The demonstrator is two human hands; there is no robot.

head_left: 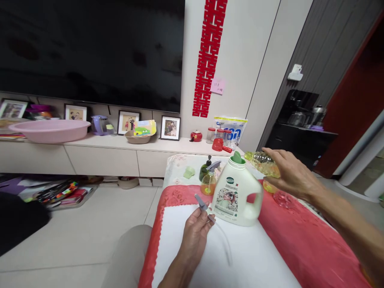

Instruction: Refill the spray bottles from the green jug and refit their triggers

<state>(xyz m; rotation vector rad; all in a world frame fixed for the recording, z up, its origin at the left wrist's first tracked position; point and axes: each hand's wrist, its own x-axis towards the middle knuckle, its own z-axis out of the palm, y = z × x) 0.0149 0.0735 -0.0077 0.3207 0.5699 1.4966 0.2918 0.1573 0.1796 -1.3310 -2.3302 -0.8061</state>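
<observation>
- Left hand (194,232): fingers pinched around gray sprayer head (202,204), clear dip tube (227,244) trailing over white mat (255,262).
- Right hand (289,172): curled around clear yellowish bottle (265,164), tipped sideways, neck by jug's green spout (237,157).
- Detergent jug (231,196): upright on mat, between hands.

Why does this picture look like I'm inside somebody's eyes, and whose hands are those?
There's no robot here! A person wears a camera on their head, looking forward and down, so you see their own two bare hands. The left hand holds a grey sprayer top with a thin tube. The right hand holds a clear bottle tipped sideways, its neck near the green spout of a big jug. The jug stands on a white mat over a red cloth.
</observation>
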